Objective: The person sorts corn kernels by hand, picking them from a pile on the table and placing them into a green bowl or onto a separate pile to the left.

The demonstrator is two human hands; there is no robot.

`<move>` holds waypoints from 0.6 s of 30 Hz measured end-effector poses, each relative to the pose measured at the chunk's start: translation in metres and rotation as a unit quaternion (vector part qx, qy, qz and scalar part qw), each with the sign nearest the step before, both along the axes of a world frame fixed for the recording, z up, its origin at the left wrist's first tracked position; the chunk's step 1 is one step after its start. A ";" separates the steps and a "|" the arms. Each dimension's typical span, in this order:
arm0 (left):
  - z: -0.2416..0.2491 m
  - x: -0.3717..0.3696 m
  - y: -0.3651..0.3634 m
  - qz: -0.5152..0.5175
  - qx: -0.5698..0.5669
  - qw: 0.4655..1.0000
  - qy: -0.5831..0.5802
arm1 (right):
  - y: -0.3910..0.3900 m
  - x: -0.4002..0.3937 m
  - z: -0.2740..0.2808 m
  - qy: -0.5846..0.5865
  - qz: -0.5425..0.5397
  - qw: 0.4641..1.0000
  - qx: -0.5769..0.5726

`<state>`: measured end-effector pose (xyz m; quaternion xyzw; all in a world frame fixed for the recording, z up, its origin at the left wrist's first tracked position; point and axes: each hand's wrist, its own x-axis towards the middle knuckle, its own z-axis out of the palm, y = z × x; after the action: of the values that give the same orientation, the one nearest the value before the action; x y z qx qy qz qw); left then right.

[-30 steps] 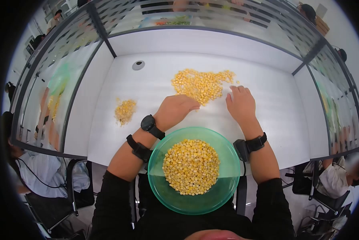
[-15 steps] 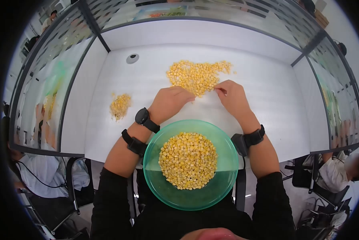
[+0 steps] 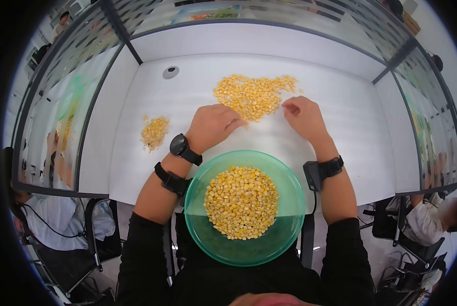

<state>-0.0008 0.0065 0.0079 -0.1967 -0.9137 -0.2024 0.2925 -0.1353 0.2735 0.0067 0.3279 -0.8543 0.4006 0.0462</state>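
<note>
A loose spread of yellow corn kernels [image 3: 251,97] lies on the white desk. At its lower left edge is my left hand [image 3: 214,124], palm down, thumb and fingers drawn together; a small pale bit shows by the fingertips. My right hand [image 3: 306,118] hovers just right of the spread with its fingers curled inward, and whatever may be between them is hidden. Nearer to me, a green translucent bowl [image 3: 243,255] holds a heap of kernels [image 3: 241,203]. A smaller pile of kernels and crumbs [image 3: 154,132] sits to the left.
Low white panels with glass tops [image 3: 259,43] enclose the desk [image 3: 350,168] at the back and sides. A round cable grommet [image 3: 171,72] is set in the far left of the desktop. Other people sit beyond both side panels.
My right hand has moved right, away from the kernel spread. My left hand has shifted slightly left, its fingers staying near the spread's lower edge.
</note>
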 end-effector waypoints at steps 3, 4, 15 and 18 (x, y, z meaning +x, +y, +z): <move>0.000 -0.001 -0.007 0.040 -0.027 0.999 -0.011 | 0.006 0.006 0.014 -0.031 0.042 0.997 0.061; 0.000 0.000 -0.007 0.040 -0.028 0.999 -0.021 | 0.005 0.007 0.013 -0.034 0.046 0.996 0.066; -0.002 0.005 0.016 -0.084 0.018 0.994 -0.065 | -0.009 0.017 -0.001 0.086 0.019 0.986 0.139; 0.001 0.005 0.017 -0.085 0.025 0.994 -0.059 | -0.024 0.035 0.004 -0.068 0.083 0.993 0.042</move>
<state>0.0044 0.0233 0.0087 -0.2544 -0.9037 -0.2609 0.2246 -0.1002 0.2497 0.0107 0.3708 -0.8416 0.3882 -0.0593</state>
